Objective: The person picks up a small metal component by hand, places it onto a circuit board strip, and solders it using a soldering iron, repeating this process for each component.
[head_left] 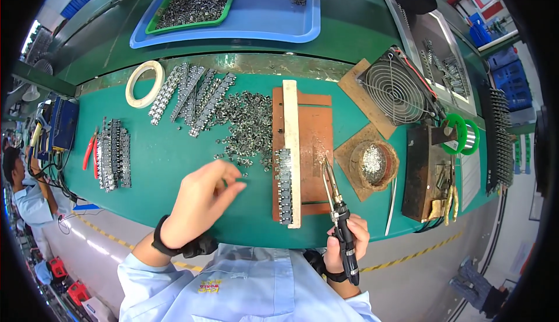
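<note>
My right hand [347, 243] is wrapped round the black handle of a soldering iron [342, 223] with a thin metal tube along its shaft. The iron's tip points away from me, over a brown board [314, 141]. Along the board's left side runs a pale wooden bar [291, 118], with a strip of small dark components [284, 188] lying against its near left part. My left hand [204, 197] hovers left of the strip, thumb and forefinger curled but apart, with nothing visible between them. Beyond its fingertips spreads a heap of small metal parts [247, 124].
Component strips [195, 98] and a tape roll [145, 84] lie at the far left, red-handled pliers [89, 152] nearer. Rightward are a round pot [374, 166], a fan [397, 86] and a green solder spool [469, 135]. A blue tray [262, 22] holding a green tray [232, 2] stands behind.
</note>
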A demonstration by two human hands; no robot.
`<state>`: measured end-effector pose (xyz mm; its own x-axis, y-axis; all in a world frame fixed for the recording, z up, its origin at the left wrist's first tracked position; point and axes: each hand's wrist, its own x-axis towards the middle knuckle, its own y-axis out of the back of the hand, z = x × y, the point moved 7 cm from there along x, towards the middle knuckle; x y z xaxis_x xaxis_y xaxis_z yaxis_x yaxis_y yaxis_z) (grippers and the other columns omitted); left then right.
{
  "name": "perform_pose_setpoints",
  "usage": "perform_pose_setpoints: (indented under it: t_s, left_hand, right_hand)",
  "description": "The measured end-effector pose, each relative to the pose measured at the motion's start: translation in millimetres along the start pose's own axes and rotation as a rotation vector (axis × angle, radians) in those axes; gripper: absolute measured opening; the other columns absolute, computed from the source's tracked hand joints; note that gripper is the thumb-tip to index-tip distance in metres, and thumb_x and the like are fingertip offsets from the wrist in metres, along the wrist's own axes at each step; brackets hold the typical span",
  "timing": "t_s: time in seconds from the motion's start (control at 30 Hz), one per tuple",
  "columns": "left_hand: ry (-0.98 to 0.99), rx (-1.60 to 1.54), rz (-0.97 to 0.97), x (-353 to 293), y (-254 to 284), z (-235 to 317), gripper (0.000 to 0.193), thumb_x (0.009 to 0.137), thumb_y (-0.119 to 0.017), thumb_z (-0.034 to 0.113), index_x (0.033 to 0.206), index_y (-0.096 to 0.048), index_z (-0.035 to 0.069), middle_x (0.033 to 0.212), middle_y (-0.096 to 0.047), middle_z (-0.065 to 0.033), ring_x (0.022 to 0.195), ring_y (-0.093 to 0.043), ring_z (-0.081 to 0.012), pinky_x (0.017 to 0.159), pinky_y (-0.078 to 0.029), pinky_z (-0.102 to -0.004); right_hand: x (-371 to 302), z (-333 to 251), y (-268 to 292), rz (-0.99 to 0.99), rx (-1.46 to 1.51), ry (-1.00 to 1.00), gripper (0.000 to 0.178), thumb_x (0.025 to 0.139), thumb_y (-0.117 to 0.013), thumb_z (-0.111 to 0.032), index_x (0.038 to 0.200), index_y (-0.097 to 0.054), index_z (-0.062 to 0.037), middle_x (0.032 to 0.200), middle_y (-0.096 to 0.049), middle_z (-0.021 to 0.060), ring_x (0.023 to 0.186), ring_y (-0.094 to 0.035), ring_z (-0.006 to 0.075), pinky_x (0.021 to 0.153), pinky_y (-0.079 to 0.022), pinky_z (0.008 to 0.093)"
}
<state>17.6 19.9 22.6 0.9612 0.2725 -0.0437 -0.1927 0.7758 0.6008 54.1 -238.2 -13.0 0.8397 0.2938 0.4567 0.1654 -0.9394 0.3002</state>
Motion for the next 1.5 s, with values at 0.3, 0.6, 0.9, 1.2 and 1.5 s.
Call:
perform_pose_setpoints:
  t_s: [0.3,0.6,0.9,1.2,1.5]
  left_hand:
    - [-0.014,0.213,0.040,10.3,-18.3,-10.2,0.015,0.072,-0.065,0.003,0.079,-0.051,0.003,0.070,-0.054,-0.0065,0.051,-0.053,-0.0152,0.046,-0.041,-0.0264]
    - [0.187,-0.451,-0.127,6.9,-43.7,-11.4,0.008,0.080,-0.057,-0.001,0.085,-0.051,0.000,0.079,-0.057,-0.0046,0.069,-0.058,-0.0116,0.060,-0.047,-0.0229]
    - [0.292,-0.767,-0.060,1.1,-48.2,-22.0,0.011,0.082,-0.056,0.000,0.093,-0.054,-0.002,0.085,-0.060,-0.0046,0.075,-0.058,-0.0096,0.068,-0.048,-0.0223]
    - [0.291,-0.884,-0.141,-5.5,-51.0,-17.5,0.012,0.082,-0.057,-0.001,0.093,-0.057,-0.001,0.093,-0.059,-0.0071,0.081,-0.057,-0.0107,0.074,-0.047,-0.0241]
    - [0.305,-0.966,-0.142,-6.2,-52.4,-13.8,0.014,0.080,-0.056,-0.003,0.094,-0.057,-0.002,0.090,-0.058,-0.0111,0.079,-0.058,-0.0165,0.071,-0.048,-0.0272]
  right_hand:
    - [2.6,0.3,1.6,-0.007,0.018,0.011,0.038,0.078,-0.062,-0.024,0.105,-0.044,-0.0036,0.074,-0.051,0.0084,0.068,-0.049,0.0177,0.076,-0.039,0.0371]
    - [4.3,0.9,1.1,-0.025,0.036,0.005,0.038,0.078,-0.062,-0.022,0.105,-0.044,-0.0036,0.068,-0.051,0.0065,0.067,-0.048,0.0174,0.073,-0.039,0.0359]
    - [6.9,-0.6,0.2,-0.040,0.028,0.021,0.038,0.077,-0.063,-0.022,0.105,-0.044,-0.0033,0.067,-0.052,0.0057,0.067,-0.048,0.0174,0.074,-0.038,0.0374]
    - [4.6,1.8,-0.4,-0.026,0.027,-0.009,0.038,0.078,-0.063,-0.024,0.105,-0.044,-0.0036,0.070,-0.053,0.0058,0.069,-0.049,0.0174,0.074,-0.039,0.0368]
    - [5.1,2.0,-0.1,-0.034,0.016,-0.001,0.038,0.078,-0.063,-0.024,0.105,-0.044,-0.0040,0.072,-0.052,0.0060,0.068,-0.049,0.0171,0.074,-0.039,0.0362]
